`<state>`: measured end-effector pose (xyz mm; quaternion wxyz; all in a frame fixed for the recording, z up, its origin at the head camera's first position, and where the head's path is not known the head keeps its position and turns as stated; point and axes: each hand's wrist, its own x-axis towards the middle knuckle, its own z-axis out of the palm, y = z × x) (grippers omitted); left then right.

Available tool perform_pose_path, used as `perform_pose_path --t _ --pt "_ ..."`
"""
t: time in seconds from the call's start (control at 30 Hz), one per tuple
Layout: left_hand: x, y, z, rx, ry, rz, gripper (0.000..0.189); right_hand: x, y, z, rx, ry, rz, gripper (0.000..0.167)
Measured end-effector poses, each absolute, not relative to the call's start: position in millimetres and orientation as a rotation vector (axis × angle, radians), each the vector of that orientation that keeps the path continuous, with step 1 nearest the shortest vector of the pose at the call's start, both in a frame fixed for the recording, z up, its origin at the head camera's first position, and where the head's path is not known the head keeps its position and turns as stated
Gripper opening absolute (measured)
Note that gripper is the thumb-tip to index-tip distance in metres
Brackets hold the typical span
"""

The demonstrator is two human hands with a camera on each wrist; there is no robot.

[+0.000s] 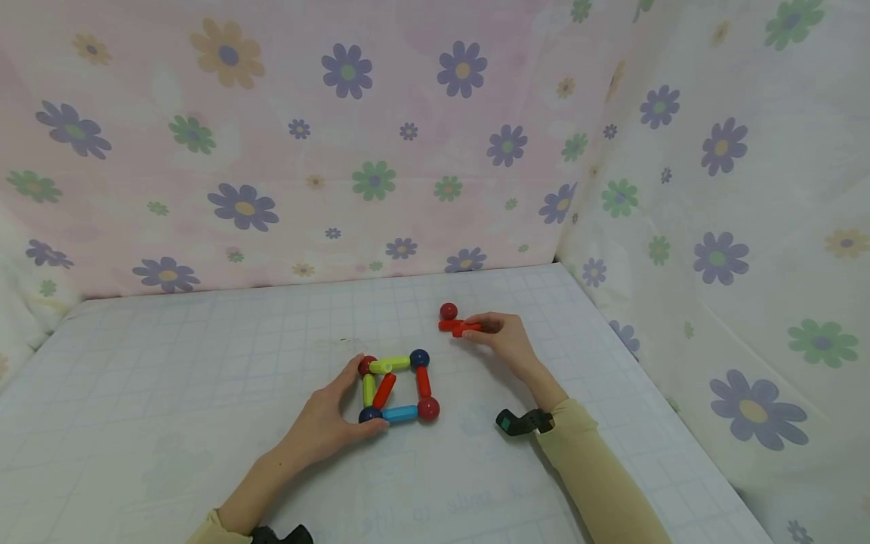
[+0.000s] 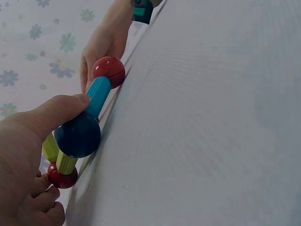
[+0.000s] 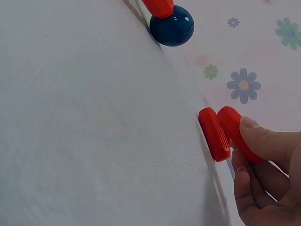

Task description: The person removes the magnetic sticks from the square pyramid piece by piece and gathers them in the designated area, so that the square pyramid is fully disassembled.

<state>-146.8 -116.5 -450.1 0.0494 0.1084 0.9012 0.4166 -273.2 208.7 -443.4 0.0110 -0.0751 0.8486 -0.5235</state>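
A four-sided frame of toy building rods and balls lies on the table in the head view, with a light-blue rod, a red side rod, yellow-green rods and red and dark-blue balls at its corners. Another red rod slants up inside it. My left hand grips the frame's left side, thumb by the near dark-blue ball, fingers at the far red ball. Farther back, my right hand pinches a red rod between thumb and fingers. A second red rod lies right beside it.
A loose red ball sits just behind the red rods. The white table has a faint grid print. Flowered cloth hangs along its back, and more flowered cloth stands along the right edge.
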Motion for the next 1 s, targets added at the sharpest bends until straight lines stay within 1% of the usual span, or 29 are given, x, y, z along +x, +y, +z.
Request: perform_pose_path --t 0.43,0.77,1.0 --pt "-146.8 -116.8 -450.3 0.328 2.746 1.268 0.107 -272.7 208.1 -444.8 -0.259 2.719 -1.531 0.027" --pt "-146.2 -116.5 -449.3 0.325 2.746 1.264 0.107 -273.5 209.9 -449.0 -0.193 2.787 -1.511 0.03" --pt "-145.4 -117.0 -449.3 0.328 2.75 1.26 0.107 -275.3 209.8 -453.5 -0.167 2.821 -1.508 0.027"
